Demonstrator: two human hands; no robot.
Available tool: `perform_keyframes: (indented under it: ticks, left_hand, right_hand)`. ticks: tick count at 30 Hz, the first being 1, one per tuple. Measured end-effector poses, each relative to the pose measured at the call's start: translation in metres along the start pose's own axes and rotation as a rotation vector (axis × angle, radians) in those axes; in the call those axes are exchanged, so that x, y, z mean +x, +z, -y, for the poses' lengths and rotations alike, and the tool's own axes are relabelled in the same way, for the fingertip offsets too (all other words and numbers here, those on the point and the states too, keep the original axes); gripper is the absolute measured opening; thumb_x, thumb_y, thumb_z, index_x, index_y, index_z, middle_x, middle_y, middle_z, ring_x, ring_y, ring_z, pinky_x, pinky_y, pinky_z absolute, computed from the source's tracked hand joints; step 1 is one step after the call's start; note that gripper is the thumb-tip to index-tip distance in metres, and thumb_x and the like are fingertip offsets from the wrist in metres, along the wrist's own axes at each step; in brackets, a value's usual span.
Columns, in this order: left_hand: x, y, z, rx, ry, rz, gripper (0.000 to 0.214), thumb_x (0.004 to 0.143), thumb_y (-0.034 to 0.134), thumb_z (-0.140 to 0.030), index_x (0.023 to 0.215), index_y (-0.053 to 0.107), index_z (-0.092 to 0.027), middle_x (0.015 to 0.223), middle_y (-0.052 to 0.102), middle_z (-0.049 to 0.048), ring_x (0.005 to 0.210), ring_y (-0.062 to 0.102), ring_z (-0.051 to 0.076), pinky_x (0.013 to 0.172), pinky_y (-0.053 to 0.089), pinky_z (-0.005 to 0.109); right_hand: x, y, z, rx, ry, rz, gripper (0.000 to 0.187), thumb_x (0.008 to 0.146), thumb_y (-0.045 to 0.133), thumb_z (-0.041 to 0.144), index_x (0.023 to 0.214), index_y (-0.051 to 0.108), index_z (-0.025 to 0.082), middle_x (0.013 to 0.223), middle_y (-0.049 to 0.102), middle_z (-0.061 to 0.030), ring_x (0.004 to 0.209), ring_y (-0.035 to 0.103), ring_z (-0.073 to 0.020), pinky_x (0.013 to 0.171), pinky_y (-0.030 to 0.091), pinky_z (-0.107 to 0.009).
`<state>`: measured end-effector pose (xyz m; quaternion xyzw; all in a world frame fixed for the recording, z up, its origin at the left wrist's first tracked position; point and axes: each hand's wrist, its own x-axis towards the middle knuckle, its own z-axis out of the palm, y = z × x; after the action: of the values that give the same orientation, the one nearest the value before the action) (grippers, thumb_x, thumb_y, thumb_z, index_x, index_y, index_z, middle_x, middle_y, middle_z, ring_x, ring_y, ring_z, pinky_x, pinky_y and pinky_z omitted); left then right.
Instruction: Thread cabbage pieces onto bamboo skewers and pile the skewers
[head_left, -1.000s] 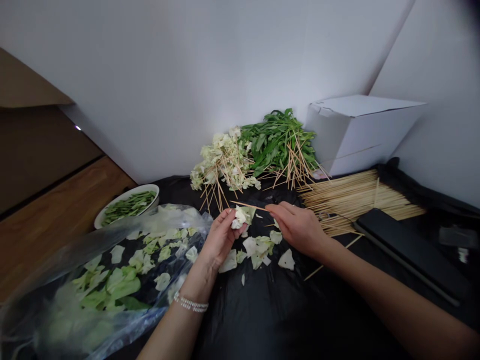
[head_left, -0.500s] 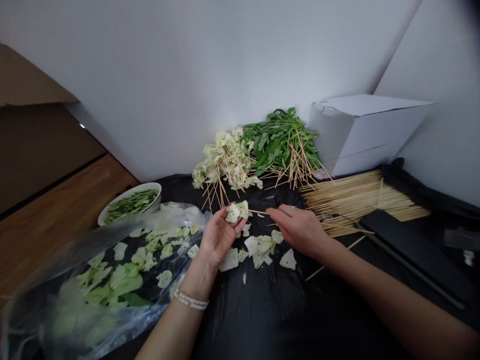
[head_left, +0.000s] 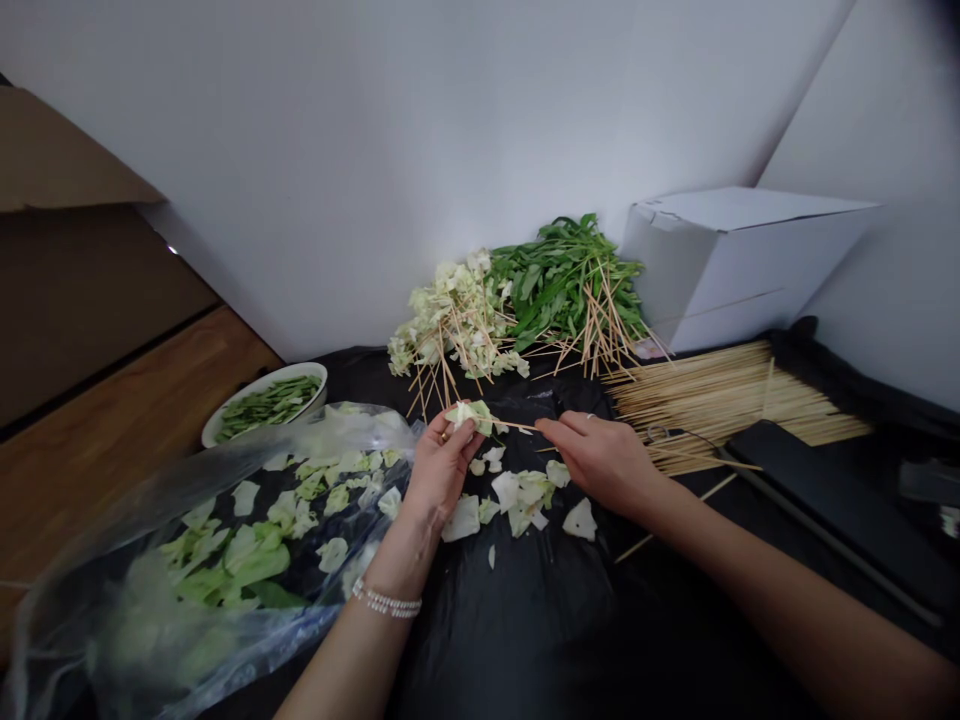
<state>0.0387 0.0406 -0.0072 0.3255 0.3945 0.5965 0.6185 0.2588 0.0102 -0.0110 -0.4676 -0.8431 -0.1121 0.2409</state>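
Observation:
My left hand [head_left: 439, 470] pinches a small wad of pale cabbage pieces [head_left: 471, 414] above the black sheet. My right hand [head_left: 600, 462] grips a thin bamboo skewer [head_left: 517, 426] whose tip passes through that wad. Loose cabbage pieces [head_left: 525, 495] lie on the black sheet just below and between both hands. A beaded bracelet sits on my left wrist.
A clear plastic bag [head_left: 225, 520] of cabbage leaves lies at left, a white bowl [head_left: 264, 400] of green stems behind it. Finished cabbage skewers [head_left: 450, 330] and green-leaf skewers [head_left: 570, 285] lean at the wall. A bundle of bare skewers [head_left: 727, 395], a white box [head_left: 742, 255] and a black case [head_left: 832, 500] sit at right.
The cabbage wad has slid further along the skewer toward the left, and my left hand has shifted slightly up with it. The view drifted a little rightward.

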Motion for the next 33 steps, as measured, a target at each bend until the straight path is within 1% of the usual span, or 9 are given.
perform_keyframes:
  ticks: [5, 8, 12, 17, 20, 24, 26, 28, 33]
  left_hand:
    - [-0.002, 0.002, 0.001, 0.031, 0.035, -0.016, 0.04, 0.06, 0.086, -0.02, 0.096, 0.069, -0.018, 0.085, 0.073, -0.0008, 0.079, 0.066, 0.01, 0.08, 0.054, 0.023]
    - [-0.001, 0.001, 0.004, 0.09, 0.073, -0.033, 0.044, 0.059, 0.086, -0.023, 0.099, 0.068, -0.017, 0.086, 0.073, 0.0001, 0.077, 0.066, 0.011, 0.077, 0.052, 0.023]
    - [0.001, -0.003, 0.01, 0.267, 0.17, -0.041, 0.041, 0.066, 0.081, -0.026, 0.104, 0.067, -0.017, 0.089, 0.074, 0.0028, 0.077, 0.066, 0.013, 0.075, 0.051, 0.025]
    - [0.003, -0.005, 0.014, 0.493, 0.325, -0.062, 0.034, 0.073, 0.074, -0.025, 0.105, 0.068, -0.017, 0.091, 0.074, 0.0065, 0.085, 0.068, 0.019, 0.078, 0.051, 0.029]
    - [0.001, -0.005, 0.017, 0.556, 0.375, -0.08, 0.032, 0.075, 0.072, -0.025, 0.105, 0.069, -0.017, 0.093, 0.074, 0.0076, 0.089, 0.069, 0.021, 0.082, 0.051, 0.031]
    - [-0.001, -0.003, 0.022, 0.596, 0.407, -0.1, 0.03, 0.078, 0.07, -0.025, 0.107, 0.07, -0.019, 0.097, 0.074, 0.0078, 0.09, 0.069, 0.021, 0.082, 0.051, 0.031]
    - [-0.002, -0.002, 0.022, 0.582, 0.407, -0.107, 0.03, 0.077, 0.07, -0.024, 0.106, 0.07, -0.019, 0.098, 0.074, 0.0073, 0.091, 0.068, 0.021, 0.083, 0.051, 0.031]
    - [-0.002, 0.0, 0.021, 0.524, 0.366, -0.098, 0.032, 0.074, 0.073, -0.024, 0.106, 0.069, -0.019, 0.097, 0.074, 0.0064, 0.09, 0.068, 0.02, 0.084, 0.051, 0.031]
    - [-0.003, 0.002, 0.013, 0.186, 0.113, -0.058, 0.039, 0.064, 0.081, -0.024, 0.1, 0.067, -0.019, 0.091, 0.071, 0.0024, 0.083, 0.067, 0.016, 0.082, 0.055, 0.034]
  right_hand:
    - [0.001, -0.001, 0.003, -0.034, 0.038, -0.025, 0.03, 0.093, 0.043, 0.015, 0.111, 0.066, 0.021, 0.082, 0.064, -0.0019, 0.069, 0.055, -0.0135, 0.056, 0.029, -0.028]
    - [0.001, -0.005, 0.007, -0.057, 0.065, -0.013, 0.029, 0.091, 0.045, 0.013, 0.108, 0.067, 0.021, 0.081, 0.064, -0.001, 0.066, 0.054, -0.0126, 0.055, 0.027, -0.028]
    - [0.001, -0.009, 0.012, -0.077, 0.076, 0.022, 0.028, 0.089, 0.048, 0.01, 0.106, 0.067, 0.02, 0.081, 0.064, -0.0014, 0.068, 0.055, -0.0129, 0.055, 0.026, -0.028]
    - [-0.001, -0.009, 0.019, -0.112, 0.057, -0.012, 0.026, 0.088, 0.049, 0.01, 0.104, 0.068, 0.019, 0.079, 0.064, -0.0018, 0.065, 0.054, -0.0136, 0.054, 0.025, -0.028]
    - [-0.001, -0.007, 0.022, -0.122, 0.048, -0.023, 0.026, 0.087, 0.049, 0.008, 0.102, 0.068, 0.017, 0.076, 0.063, -0.0021, 0.063, 0.054, -0.0139, 0.053, 0.024, -0.029]
    - [-0.002, -0.006, 0.025, -0.124, 0.034, -0.017, 0.028, 0.086, 0.047, 0.005, 0.1, 0.068, 0.016, 0.074, 0.062, -0.0026, 0.06, 0.053, -0.0142, 0.052, 0.023, -0.029]
    - [-0.002, -0.004, 0.026, -0.121, 0.036, -0.011, 0.028, 0.086, 0.046, 0.005, 0.1, 0.068, 0.016, 0.074, 0.062, -0.0028, 0.059, 0.053, -0.0139, 0.052, 0.022, -0.029]
    - [-0.002, -0.003, 0.026, -0.121, 0.041, -0.007, 0.028, 0.086, 0.046, 0.005, 0.099, 0.068, 0.015, 0.074, 0.062, -0.0029, 0.058, 0.052, -0.0136, 0.052, 0.022, -0.029]
    - [-0.002, -0.002, 0.024, -0.109, 0.034, -0.002, 0.027, 0.087, 0.046, 0.006, 0.098, 0.068, 0.016, 0.073, 0.061, -0.0026, 0.06, 0.053, -0.0136, 0.052, 0.02, -0.029]
